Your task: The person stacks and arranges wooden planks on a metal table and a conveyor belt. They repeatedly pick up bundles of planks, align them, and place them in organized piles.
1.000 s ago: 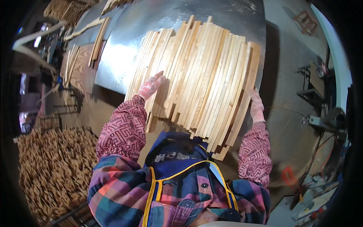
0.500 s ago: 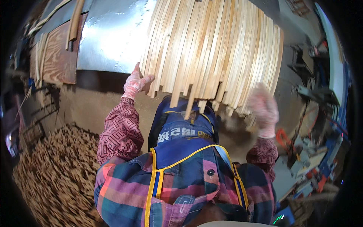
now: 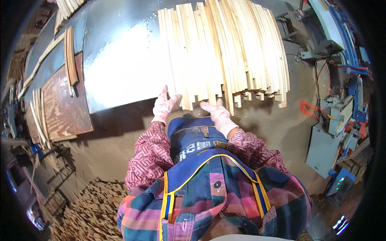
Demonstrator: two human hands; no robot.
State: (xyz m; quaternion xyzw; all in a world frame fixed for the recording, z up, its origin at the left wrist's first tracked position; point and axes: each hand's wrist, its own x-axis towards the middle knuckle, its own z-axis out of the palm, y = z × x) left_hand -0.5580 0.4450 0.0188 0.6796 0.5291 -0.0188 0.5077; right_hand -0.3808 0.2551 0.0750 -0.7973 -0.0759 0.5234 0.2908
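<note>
Long pale wooden strips point(image 3: 225, 52) lie side by side on the metal-topped table, their near ends uneven and jutting past its edge. My left hand point(image 3: 165, 106), in a pink-and-white glove, is at the near left corner of the row. Its fingers and thumb are spread, with the fingertips by the leftmost strips. Just in front of the strip ends is my right hand point(image 3: 222, 117), gloved alike, its fingers stretched out leftward beside a strip that sticks out further. Nothing shows in its grasp.
The shiny sheet-metal tabletop point(image 3: 120, 56) extends leftward. A brown board point(image 3: 62, 106) and curved wooden pieces point(image 3: 70, 60) lie at its left. Many short wood pieces point(image 3: 90, 213) are heaped at lower left. Grey machinery point(image 3: 327, 144) with a red coiled hose point(image 3: 309, 109) stands right.
My right hand has swung left from the row's right side to its middle ends. My left hand stays by the left corner. The view has shifted, and the right-side ends look more even.
</note>
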